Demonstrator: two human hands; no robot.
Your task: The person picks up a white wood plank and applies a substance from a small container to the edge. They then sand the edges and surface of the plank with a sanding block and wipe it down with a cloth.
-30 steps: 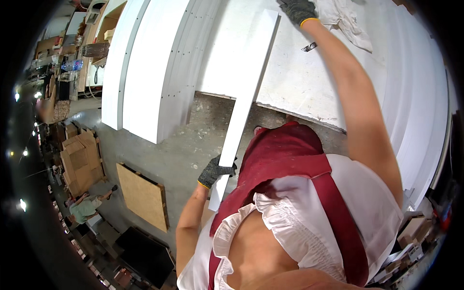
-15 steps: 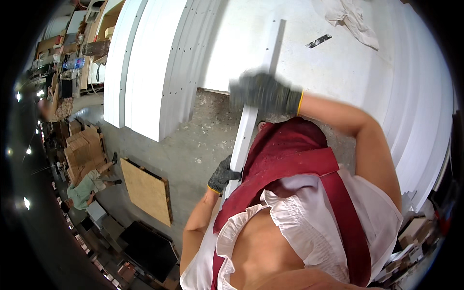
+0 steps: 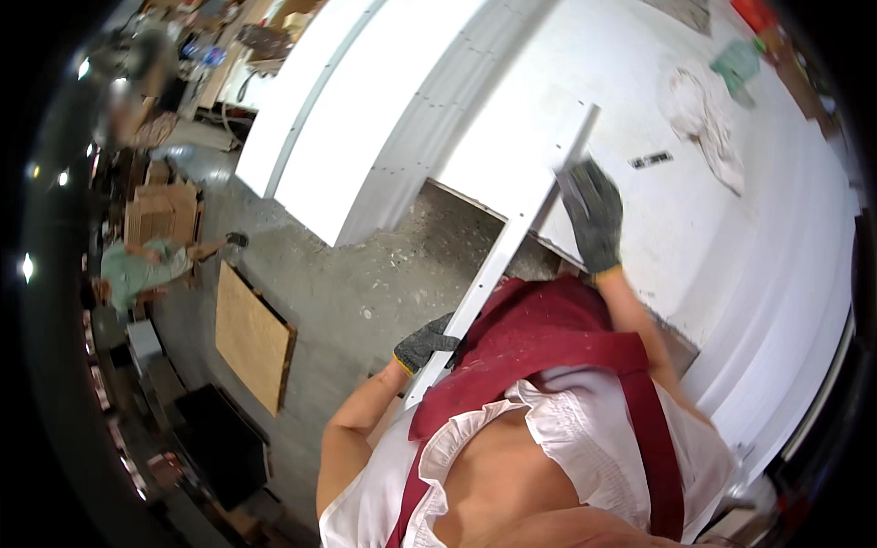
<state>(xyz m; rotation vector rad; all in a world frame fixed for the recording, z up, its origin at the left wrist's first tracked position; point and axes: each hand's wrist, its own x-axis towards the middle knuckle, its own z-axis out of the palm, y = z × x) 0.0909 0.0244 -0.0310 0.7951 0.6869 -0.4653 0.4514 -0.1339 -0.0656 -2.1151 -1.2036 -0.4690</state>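
White strip panel (image 3: 512, 239), long and narrow, runs on a slant from the tabletop down toward the person's waist, its upper end lying on the big white tabletop (image 3: 776, 256) and its lower end hanging out past the tabletop's near edge over the concrete floor (image 3: 365, 292).

Wide white boards (image 3: 365, 110) lie beyond the strip's upper end and to its left, their long edges close alongside it, so there is little room to swing the strip that way. Concrete floor to the left of the strip's lower half is the open room, bounded farther left by a brown plywood sheet (image 3: 254, 336) standing on the floor.

Left hand (image 3: 425, 343), gloved in grey, is closed round the strip's lower edge near the red apron (image 3: 539, 338). Right hand (image 3: 594, 215), also gloved, lies fairly flat with fingers spread against the strip's upper part, pressing rather than wrapping it. That looks like the weak point: with only one hand truly clamped, the strip could pivot on the tabletop's edge, and the overhanging end could dip or strike the boards.

Crumpled white rag (image 3: 699, 123) and a small dark flat tool (image 3: 650, 160) lie on the tabletop right of the strip's upper end, near enough to be swept off.
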